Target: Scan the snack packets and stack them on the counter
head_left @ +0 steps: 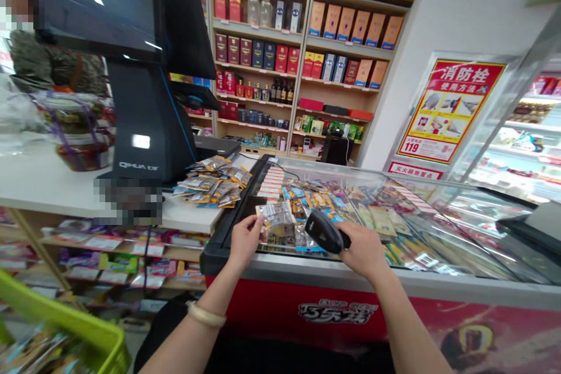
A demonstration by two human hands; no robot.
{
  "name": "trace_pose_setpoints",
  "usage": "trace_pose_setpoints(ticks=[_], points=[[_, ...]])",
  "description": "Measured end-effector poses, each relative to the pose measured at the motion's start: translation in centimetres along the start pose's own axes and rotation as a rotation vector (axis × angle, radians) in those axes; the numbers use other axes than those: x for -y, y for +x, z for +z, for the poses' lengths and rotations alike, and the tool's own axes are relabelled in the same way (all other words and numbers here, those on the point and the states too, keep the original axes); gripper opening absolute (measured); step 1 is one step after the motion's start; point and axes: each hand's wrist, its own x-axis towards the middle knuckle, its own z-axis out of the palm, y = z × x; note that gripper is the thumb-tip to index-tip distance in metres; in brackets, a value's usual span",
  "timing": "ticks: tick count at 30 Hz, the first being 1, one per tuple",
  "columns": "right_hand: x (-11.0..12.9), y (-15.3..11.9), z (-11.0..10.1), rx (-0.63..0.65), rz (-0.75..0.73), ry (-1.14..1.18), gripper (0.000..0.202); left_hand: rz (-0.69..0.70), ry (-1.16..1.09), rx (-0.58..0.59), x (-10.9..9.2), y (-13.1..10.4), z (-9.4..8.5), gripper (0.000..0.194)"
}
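Note:
My left hand pinches the edge of a small plastic snack packet, held up over the near side of a glass-topped chest freezer. In my right hand is a black handheld barcode scanner, its head pointing left toward the packet. Behind the packet and the scanner, more blue, orange and clear packets lie spread on the freezer top. A heap of similar packets sits on the white counter to the left of the freezer. My right fingers are partly hidden behind the scanner.
A dark checkout terminal stands on the white counter, with tied jars beside it. At lower left is a green basket containing packets. Shelves of boxed bottles line the back wall. A person is at far left.

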Motion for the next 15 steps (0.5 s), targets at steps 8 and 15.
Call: trace_pose_setpoints(ticks=[8,15], points=[[-1.9,-1.4,0.8,-0.161,-0.08,-0.045,0.039,0.023,-0.249,-0.393,-3.9,4.7,-5.5,0.019],[-2.4,-1.6,0.9,-0.161,-0.129,-0.072,0.039,0.014,-0.305,-0.636,-6.6,9.8,-9.9,0.017]])
